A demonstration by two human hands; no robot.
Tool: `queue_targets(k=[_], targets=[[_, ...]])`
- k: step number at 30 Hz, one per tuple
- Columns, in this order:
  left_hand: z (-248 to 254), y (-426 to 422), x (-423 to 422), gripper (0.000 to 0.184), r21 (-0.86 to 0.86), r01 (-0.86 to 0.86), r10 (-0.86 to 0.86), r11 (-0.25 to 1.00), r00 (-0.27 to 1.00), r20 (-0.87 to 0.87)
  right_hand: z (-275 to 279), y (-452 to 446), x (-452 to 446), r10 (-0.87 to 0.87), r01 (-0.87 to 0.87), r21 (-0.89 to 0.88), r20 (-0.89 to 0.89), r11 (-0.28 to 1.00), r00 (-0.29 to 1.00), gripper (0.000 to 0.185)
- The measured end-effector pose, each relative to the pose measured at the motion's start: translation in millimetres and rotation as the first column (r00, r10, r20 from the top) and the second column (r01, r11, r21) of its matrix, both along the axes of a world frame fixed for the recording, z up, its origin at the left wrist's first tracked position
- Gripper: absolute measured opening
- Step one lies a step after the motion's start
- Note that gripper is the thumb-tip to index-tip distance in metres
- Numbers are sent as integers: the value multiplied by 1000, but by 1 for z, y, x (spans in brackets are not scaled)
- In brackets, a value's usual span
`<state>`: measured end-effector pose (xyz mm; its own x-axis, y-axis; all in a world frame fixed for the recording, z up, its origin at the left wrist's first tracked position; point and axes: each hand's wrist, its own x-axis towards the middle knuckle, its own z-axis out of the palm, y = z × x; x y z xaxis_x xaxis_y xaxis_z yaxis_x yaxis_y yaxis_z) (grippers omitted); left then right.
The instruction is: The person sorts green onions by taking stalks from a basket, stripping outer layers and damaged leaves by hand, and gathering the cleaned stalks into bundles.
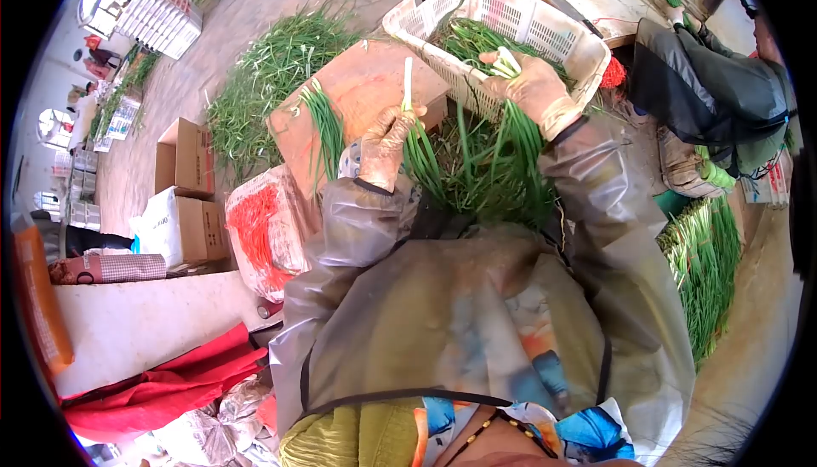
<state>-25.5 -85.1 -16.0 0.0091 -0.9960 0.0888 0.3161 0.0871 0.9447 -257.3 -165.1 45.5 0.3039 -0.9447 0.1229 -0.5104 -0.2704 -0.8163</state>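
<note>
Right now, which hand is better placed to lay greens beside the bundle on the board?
Probably the left hand: it holds greens by the board, near the bundle. The right hand is farther off, nearer the crate.

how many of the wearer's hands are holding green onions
2: the left hand, near the orange-brown board, and the right hand, by the white crate. Neither is hidden.

No text, brand or number readable for certain. Dark marks on the side of the upper cardboard box and faint print on the white bag too small and blurred to read. Round, O-like mark on the checked bag at left; can't tell if it's a letter.
</note>
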Motion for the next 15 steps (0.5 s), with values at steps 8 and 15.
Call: queue_targets(k=[8, 15], targets=[[19, 5, -45, 24, -136, 99, -49, 986, 942, 331, 36, -2, 34, 283, -224, -186, 417, 957, 864, 25], [-107, 8, 13, 42, 199, 301, -331, 933, 494, 804, 133, -32, -27, 135, 20, -285, 511, 958, 849, 9]])
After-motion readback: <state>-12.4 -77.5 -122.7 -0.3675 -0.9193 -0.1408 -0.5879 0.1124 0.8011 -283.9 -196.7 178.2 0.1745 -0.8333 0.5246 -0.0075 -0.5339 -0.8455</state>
